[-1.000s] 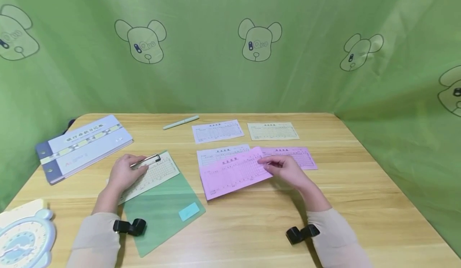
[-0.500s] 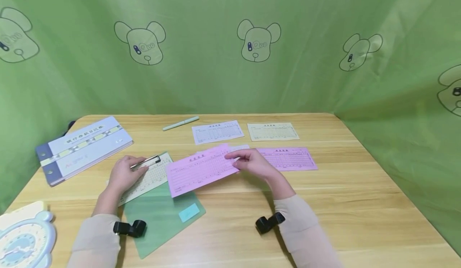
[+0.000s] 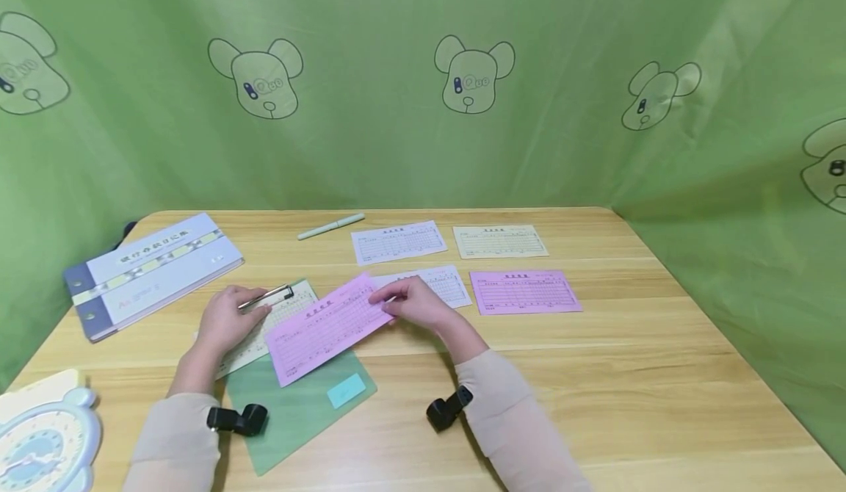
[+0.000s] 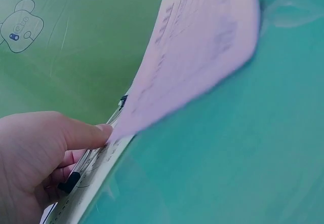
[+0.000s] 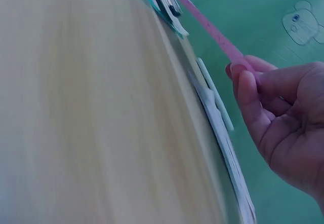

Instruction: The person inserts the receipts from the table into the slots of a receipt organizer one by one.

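Note:
In the head view my left hand [image 3: 226, 324] grips the metal clip [image 3: 276, 295] of a green clipboard [image 3: 284, 429], thumb on top. A cream printed form [image 3: 246, 350] lies on the board under that hand. My right hand [image 3: 415, 302] pinches a pink printed form [image 3: 327, 332] by its right end, between thumb and fingers. The pink form is tilted and overlaps the cream one. In the left wrist view the pink sheet [image 4: 202, 46] bends, its lower corner right at my left thumb. The right wrist view shows the pink sheet [image 5: 215, 34] nearly edge-on.
A light-blue sticky note [image 3: 346, 391] is on the clipboard. Behind lie a pen [image 3: 330, 226], lilac forms [image 3: 399, 242], a cream form [image 3: 500, 242] and another pink form [image 3: 525, 292]. At left are a blue ledger book [image 3: 161, 272] and a toy clock [image 3: 46, 448].
My right hand has carried the pink form leftward from the lilac form to over the clipboard, uncovering part of the lilac form. My left hand has stayed on the clip.

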Demonstrator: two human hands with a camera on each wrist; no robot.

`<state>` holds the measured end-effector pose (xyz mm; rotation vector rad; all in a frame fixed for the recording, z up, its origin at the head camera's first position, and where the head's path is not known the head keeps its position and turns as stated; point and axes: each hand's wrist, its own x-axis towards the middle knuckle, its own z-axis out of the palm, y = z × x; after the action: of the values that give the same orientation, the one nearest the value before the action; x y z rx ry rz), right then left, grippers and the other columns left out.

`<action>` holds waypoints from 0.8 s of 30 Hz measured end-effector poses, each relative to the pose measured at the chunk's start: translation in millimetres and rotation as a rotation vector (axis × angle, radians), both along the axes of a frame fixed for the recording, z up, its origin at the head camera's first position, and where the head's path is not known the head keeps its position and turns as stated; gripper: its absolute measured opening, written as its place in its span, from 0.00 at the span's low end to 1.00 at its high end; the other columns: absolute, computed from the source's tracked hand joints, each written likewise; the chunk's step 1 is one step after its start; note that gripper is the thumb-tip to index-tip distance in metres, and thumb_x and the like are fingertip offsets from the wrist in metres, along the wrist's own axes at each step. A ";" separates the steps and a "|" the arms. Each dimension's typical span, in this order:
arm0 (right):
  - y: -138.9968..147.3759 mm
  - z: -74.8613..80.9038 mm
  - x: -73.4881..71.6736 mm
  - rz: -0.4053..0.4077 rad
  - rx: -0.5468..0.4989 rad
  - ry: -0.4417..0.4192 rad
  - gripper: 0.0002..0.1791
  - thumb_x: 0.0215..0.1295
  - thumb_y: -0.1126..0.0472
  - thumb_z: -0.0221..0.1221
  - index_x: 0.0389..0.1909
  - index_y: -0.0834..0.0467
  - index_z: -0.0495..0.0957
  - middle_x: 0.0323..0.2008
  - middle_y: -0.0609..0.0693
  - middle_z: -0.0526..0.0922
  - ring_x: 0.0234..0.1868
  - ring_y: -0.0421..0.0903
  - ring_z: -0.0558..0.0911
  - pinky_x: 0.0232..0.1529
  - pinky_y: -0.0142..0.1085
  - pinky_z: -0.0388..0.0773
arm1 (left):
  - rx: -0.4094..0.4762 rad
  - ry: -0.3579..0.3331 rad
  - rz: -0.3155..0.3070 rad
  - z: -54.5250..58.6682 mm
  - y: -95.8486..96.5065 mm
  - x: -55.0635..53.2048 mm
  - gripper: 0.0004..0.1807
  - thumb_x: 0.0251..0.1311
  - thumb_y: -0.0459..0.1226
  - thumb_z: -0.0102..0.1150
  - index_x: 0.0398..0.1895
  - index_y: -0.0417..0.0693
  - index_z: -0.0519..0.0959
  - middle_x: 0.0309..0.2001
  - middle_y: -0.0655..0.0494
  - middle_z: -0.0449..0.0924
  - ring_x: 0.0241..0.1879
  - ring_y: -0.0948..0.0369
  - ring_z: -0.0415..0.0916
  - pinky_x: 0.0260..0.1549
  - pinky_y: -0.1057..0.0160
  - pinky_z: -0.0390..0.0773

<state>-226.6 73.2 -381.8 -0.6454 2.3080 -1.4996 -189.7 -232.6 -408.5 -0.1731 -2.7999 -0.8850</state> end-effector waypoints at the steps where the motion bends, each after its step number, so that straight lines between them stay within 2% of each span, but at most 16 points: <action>1: -4.1 -0.6 0.3 -0.003 0.010 -0.005 0.12 0.51 0.75 0.52 0.37 0.65 0.78 0.39 0.55 0.77 0.24 0.40 0.75 0.26 0.33 0.74 | -0.003 -0.001 0.000 -0.1 0.1 0.0 0.19 0.52 0.39 0.55 0.46 0.36 0.74 0.41 0.38 0.70 0.41 0.44 0.65 0.39 0.48 0.63; 6: -23.9 -1.4 3.0 -0.013 0.039 -0.043 0.13 0.51 0.75 0.52 0.37 0.64 0.78 0.35 0.53 0.77 0.18 0.42 0.74 0.22 0.34 0.74 | -0.015 -0.008 0.000 -0.7 0.1 -0.3 0.20 0.51 0.39 0.55 0.46 0.36 0.74 0.41 0.38 0.70 0.41 0.44 0.65 0.39 0.47 0.63; 11: -41.0 -4.8 5.2 -0.033 0.055 -0.096 0.14 0.50 0.76 0.53 0.37 0.62 0.79 0.31 0.51 0.77 0.18 0.44 0.74 0.20 0.33 0.74 | -0.027 -0.023 0.003 0.0 -0.3 -0.3 0.21 0.51 0.39 0.55 0.47 0.37 0.73 0.42 0.38 0.70 0.41 0.43 0.65 0.40 0.47 0.62; 17: -54.9 -6.9 10.0 -0.089 0.030 -0.091 0.12 0.51 0.75 0.53 0.36 0.62 0.79 0.29 0.49 0.77 0.18 0.43 0.73 0.16 0.30 0.69 | -0.034 -0.033 0.004 1.7 0.0 0.0 0.21 0.52 0.40 0.55 0.47 0.37 0.73 0.42 0.38 0.69 0.42 0.43 0.64 0.39 0.47 0.62; 24: -64.4 -10.5 14.3 -0.099 -0.039 -0.136 0.13 0.51 0.76 0.53 0.39 0.66 0.77 0.29 0.52 0.76 0.19 0.44 0.76 0.22 0.32 0.75 | -0.048 -0.020 0.007 1.1 1.8 0.6 0.21 0.51 0.39 0.55 0.47 0.37 0.73 0.42 0.37 0.69 0.41 0.43 0.64 0.39 0.46 0.63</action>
<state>-212.3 8.8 -392.3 -0.4301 2.2414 -1.5841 -189.1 -230.9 -407.4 -0.1631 -2.8399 -0.8230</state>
